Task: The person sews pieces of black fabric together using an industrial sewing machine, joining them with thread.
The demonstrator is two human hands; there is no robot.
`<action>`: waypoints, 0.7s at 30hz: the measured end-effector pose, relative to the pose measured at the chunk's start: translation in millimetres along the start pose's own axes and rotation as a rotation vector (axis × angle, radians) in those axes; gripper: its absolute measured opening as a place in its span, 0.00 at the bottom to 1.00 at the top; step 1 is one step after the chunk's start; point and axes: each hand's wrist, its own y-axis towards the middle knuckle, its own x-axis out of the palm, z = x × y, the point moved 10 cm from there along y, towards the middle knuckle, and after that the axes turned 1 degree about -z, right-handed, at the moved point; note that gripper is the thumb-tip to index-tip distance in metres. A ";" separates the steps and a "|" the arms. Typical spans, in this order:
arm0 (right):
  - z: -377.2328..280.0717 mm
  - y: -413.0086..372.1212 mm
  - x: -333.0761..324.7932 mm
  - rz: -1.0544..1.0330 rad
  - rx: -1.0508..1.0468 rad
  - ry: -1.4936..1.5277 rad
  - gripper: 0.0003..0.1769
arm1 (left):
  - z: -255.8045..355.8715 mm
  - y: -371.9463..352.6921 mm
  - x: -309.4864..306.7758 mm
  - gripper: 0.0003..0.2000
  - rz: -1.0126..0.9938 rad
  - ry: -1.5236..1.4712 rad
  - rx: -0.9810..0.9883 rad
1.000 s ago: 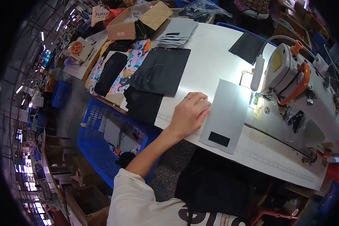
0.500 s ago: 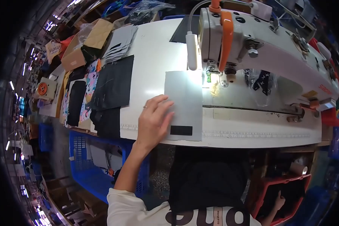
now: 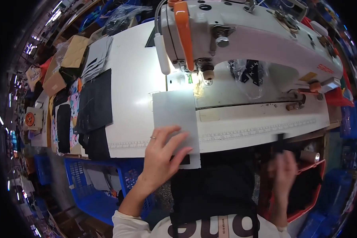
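My left hand [image 3: 164, 154] lies with fingers spread on a grey fabric panel [image 3: 174, 111], which reaches over the table's front edge. Part of a black strip [image 3: 185, 160] shows under my fingers near the panel's lower end. Just behind the panel's far end are the lit needle area and presser foot of the sewing machine [image 3: 258, 43]. My right hand [image 3: 283, 170], blurred by motion, is above the red crate with a small dark piece [image 3: 280, 138] at its fingertips.
Black fabric stacks [image 3: 93, 103] and grey pieces [image 3: 97, 55] lie on the left of the white table [image 3: 127, 79]. A blue basket [image 3: 95, 198] stands below left, a red crate [image 3: 305, 210] below right. A plastic bag [image 3: 252, 77] lies under the machine arm.
My right hand has risen out of the red crate with a small dark piece. My left hand and the grey panel have moved toward my body. The camera view has shifted.
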 end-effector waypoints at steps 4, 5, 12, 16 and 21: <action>-32.3 4.1 139.2 -0.485 0.115 0.190 0.07 | 3.5 13.8 15.5 0.14 -0.075 -0.447 -0.146; -34.4 4.2 154.1 -0.515 0.130 0.232 0.07 | 2.8 15.8 24.7 0.12 -0.111 -0.634 -0.208; -41.3 -2.1 202.0 -0.629 0.141 0.204 0.09 | -28.4 18.2 40.1 0.09 0.002 -0.752 -0.322; -21.9 -4.1 217.5 -0.810 0.326 0.503 0.12 | -31.5 13.0 48.2 0.12 -0.025 -1.325 -0.424; -21.6 -38.2 237.3 -1.099 0.847 0.871 0.13 | -24.1 10.7 41.6 0.13 -0.134 -1.732 -0.222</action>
